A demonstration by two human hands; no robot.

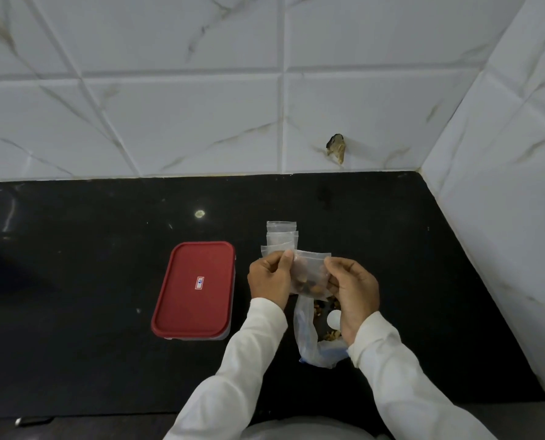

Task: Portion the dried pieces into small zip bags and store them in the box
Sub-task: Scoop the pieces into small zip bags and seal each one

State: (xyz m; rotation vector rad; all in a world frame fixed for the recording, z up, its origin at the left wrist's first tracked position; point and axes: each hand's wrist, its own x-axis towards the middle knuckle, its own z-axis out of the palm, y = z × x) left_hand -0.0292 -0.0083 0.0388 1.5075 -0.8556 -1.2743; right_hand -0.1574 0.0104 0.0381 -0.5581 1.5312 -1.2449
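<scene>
On the black countertop, near the middle, 2 hands in white sleeves hold 1 small zip bag just above the surface. The left hand pinches the bag's upper left corner between thumb and curled fingers. The right hand grips its right edge, fingers curled round it. Brown dried pieces sit in the lower part of this bag. Whether its zip strip is sealed I cannot tell.

Just beyond the hands, on the far side, a small stack of clear zip bags lies flat, overlapping one another; the left hand hides their near ends. Below the held bag, nearer the person, a larger clear bag lies crumpled on the counter with more brown pieces in it. A white round object lies among them, partly behind the right hand.

To the left of the hands, apart from them, stands the box, its red lid on. Behind the counter rises a white marbled tile wall with a chipped hole low on the right.
</scene>
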